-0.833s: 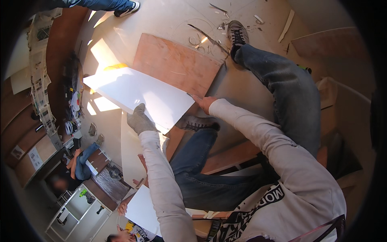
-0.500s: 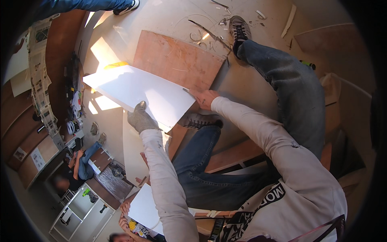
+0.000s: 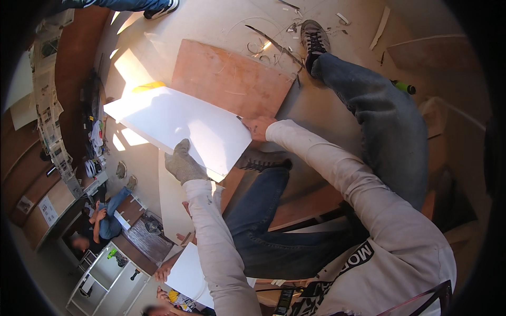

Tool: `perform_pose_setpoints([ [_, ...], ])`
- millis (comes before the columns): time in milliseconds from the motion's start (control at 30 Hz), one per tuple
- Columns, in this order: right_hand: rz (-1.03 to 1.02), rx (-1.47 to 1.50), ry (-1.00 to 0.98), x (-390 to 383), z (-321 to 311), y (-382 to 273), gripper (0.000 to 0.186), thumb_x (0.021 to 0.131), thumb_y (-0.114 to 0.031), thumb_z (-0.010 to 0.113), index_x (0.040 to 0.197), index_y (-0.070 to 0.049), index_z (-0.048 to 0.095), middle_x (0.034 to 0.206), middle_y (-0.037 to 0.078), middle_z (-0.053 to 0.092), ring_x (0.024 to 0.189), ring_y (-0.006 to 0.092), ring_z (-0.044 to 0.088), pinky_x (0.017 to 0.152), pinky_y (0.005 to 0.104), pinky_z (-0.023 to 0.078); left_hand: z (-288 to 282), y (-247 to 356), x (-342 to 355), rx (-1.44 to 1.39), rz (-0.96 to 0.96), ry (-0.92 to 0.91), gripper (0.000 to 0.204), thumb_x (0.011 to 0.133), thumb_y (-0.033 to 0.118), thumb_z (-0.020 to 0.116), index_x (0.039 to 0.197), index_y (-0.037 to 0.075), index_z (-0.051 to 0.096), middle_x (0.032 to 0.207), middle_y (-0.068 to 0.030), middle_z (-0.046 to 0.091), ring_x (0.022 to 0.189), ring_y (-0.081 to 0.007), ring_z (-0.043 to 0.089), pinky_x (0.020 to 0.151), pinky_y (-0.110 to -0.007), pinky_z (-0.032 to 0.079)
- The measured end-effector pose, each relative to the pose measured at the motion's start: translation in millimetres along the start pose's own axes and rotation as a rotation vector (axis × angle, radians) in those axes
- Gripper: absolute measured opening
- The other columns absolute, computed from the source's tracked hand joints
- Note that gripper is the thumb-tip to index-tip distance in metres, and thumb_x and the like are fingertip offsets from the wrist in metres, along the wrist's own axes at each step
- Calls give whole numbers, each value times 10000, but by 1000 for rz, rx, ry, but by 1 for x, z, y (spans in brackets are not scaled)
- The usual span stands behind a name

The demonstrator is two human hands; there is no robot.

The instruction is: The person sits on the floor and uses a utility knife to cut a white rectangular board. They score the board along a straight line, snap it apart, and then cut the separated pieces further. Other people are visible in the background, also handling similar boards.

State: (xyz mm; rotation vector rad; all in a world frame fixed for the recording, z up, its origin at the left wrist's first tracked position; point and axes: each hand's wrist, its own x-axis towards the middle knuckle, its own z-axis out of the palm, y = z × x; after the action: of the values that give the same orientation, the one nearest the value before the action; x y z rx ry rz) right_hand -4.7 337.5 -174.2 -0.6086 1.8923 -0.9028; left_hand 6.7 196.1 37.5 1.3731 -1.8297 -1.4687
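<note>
A white board (image 3: 176, 118) with a pale cut edge is held tilted over a brown wood panel (image 3: 226, 73) on the floor. My left hand (image 3: 184, 163), in a grey glove, grips the board's near long edge, thumb on the white face. My bare right hand (image 3: 258, 128) is closed at the board's right-hand edge. From its fingers a small dark tool tip (image 3: 240, 118) sticks out against that edge; the rest of the tool is hidden, so its kind cannot be told.
Dark strips and scraps (image 3: 274, 45) litter the floor beyond the wood panel. A green-and-black tool (image 3: 403, 86) lies past my right leg. Another person's hands hold a second white board (image 3: 190, 274) at the lower left. One more person sits by a white frame (image 3: 108, 279).
The white board has shifted slightly left, and both my hands have moved with it. My right hand stays at the board's right edge.
</note>
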Motion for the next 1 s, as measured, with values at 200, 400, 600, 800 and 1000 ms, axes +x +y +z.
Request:
perform_pose_setpoints([
  [200, -19, 31, 44, -6, -3, -1, 423, 910, -206, 412, 1325, -147, 471, 1056, 232, 667, 963, 448, 633, 880, 494, 487, -3, 1, 1, 13, -43, -28, 372, 758, -77, 560, 1127, -120, 531, 997, -195, 629, 791, -310, 675, 695, -377, 583],
  [400, 7, -21, 38, -6, 2, 2, 459, 892, -175, 429, 1349, -161, 473, 1044, 233, 668, 961, 445, 635, 868, 497, 498, -1, 2, 0, 13, -35, 19, 259, 751, -71, 583, 999, -146, 570, 937, -185, 632, 746, -293, 670, 667, -371, 572],
  [600, -98, 56, 212, -11, 22, 24, 479, 898, -157, 422, 1374, -187, 465, 1056, 244, 660, 978, 461, 618, 887, 497, 489, -1, -1, 4, -16, -55, 6, 296, 774, -82, 562, 1067, -125, 567, 971, -181, 639, 786, -290, 675, 685, -371, 571],
  [800, 18, 14, 85, -42, 14, 27, 499, 910, -157, 403, 1404, -206, 443, 1028, 257, 660, 942, 467, 624, 866, 511, 491, -2, 2, 4, 12, -94, -10, 360, 786, -83, 538, 1145, -99, 558, 1009, -178, 642, 838, -291, 677, 732, -370, 567],
  [1000, 111, 12, -15, -70, 5, 22, 579, 893, -176, 417, 1468, -221, 357, 1081, 244, 658, 991, 428, 635, 886, 492, 501, 2, 6, 1, 2, -84, -10, 371, 768, -90, 535, 1138, -97, 561, 1004, -175, 639, 823, -299, 675, 721, -368, 569],
])
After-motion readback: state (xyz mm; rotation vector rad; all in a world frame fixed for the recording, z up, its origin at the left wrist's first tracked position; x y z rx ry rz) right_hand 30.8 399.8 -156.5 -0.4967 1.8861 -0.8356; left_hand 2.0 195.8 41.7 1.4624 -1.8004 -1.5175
